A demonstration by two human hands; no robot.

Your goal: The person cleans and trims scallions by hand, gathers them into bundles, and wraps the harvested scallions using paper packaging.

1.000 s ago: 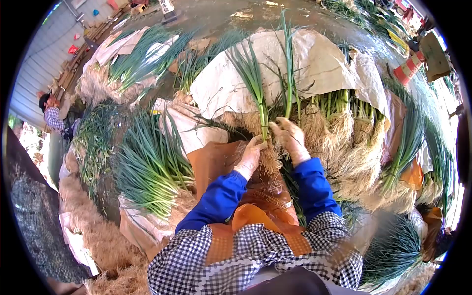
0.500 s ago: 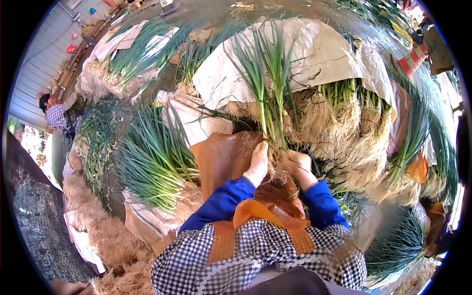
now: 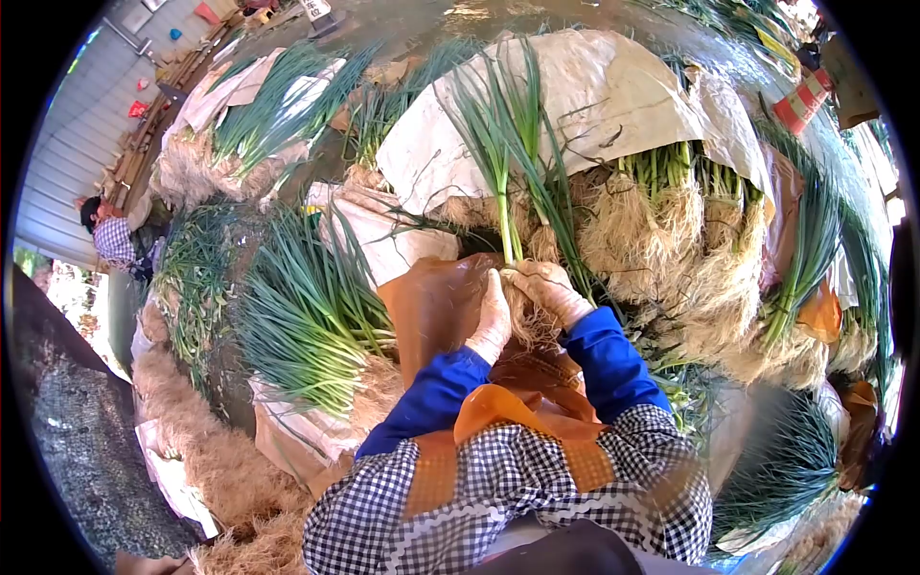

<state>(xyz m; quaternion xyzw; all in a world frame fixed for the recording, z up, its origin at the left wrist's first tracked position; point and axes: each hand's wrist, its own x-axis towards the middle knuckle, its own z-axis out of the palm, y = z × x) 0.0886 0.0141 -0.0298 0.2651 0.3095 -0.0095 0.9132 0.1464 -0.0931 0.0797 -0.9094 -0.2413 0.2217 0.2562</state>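
A small bunch of green onions (image 3: pixel 505 225) stands nearly upright before me, its leaves pointing away. My left hand (image 3: pixel 491 321) is closed around the lower stalks from the left. Against their base, my right hand (image 3: pixel 548 289) has its fingers closed at the same stalks, close to the left fingertips. Pale stringy roots (image 3: pixel 529 324) hang below and between the hands. Beneath them a brown-orange waterproof apron (image 3: pixel 431 311) covers my lap. On my left lies a large pile of green onions (image 3: pixel 311 331), roots toward me.
Ahead, a beige sheet (image 3: pixel 585 96) covers more onions, their thick roots (image 3: pixel 628 230) facing me. A mound of trimmed roots (image 3: pixel 211 422) lies at lower left. Another person (image 3: pixel 117 235) sits at far left. More onions (image 3: pixel 781 479) lie at lower right.
My right hand has moved up and inward beside the left at the stalk base. The stalks that stood apart by the right hand now lean lower to the right.
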